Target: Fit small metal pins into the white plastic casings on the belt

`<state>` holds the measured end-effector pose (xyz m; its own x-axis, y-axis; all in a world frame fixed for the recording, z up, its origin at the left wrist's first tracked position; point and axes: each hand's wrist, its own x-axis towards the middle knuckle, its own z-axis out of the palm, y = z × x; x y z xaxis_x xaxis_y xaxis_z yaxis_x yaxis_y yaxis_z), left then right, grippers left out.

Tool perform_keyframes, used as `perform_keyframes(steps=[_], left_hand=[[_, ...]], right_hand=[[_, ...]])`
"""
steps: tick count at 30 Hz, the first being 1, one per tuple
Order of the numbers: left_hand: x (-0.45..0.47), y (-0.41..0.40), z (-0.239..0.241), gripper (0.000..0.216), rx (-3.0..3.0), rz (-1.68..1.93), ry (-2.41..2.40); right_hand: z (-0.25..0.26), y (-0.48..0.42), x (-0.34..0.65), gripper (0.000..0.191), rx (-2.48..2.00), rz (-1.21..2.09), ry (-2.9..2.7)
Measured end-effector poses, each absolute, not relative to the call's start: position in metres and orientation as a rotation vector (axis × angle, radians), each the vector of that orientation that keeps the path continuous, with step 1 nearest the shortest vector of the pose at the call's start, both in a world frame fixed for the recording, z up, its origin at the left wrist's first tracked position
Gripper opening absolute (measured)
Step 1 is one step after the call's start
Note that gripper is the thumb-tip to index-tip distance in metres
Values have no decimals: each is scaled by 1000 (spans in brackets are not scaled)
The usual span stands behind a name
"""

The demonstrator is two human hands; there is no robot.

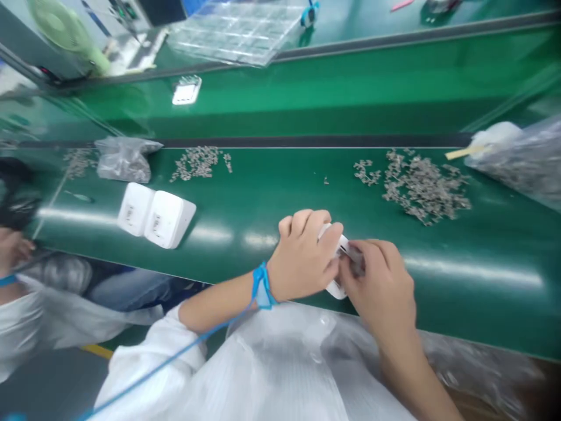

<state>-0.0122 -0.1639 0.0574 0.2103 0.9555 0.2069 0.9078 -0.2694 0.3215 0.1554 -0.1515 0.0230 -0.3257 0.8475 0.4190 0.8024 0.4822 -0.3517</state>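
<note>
My left hand (304, 254) grips a white plastic housing (336, 288), which is mostly hidden by my fingers. My right hand (377, 286) is pressed against the housing from the right, its fingertips pinching a small grey metal part (355, 257) at the housing's end. The blur and my fingers hide the part's exact shape. A blue wrist strap (262, 287) circles my left wrist. Both hands are above the near edge of a green conveyor belt (280, 187). Closest to them on the belt is a loose pile of small metal parts (421, 187), to the upper right.
Two white housings (155, 215) and a smaller pile of metal parts (197, 164) lie to the left, beside a plastic bag (125, 161). A full bag of parts (517, 164) sits at right. A co-worker's arm (15, 248) reaches in at far left.
</note>
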Motion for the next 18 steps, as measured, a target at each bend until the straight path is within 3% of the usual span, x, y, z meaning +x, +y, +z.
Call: perform_keyframes(steps=[3,5,9,18], left_hand=[[-17,-190,51,58,2082,680,2126],[-25,-206,44,60,1894,726,2271],[-51,-226,34,44,1710,762,2405],[-78,-220,29,14,1706,806,2270]], right_hand=[[26,-155,146,33,-1482,96,-2218],[28,-158,140,40,-1513,334,-2236],[28,-164,133,43,-1451,804,-2236],[16,-168,127,39,-1318,548,-2403]])
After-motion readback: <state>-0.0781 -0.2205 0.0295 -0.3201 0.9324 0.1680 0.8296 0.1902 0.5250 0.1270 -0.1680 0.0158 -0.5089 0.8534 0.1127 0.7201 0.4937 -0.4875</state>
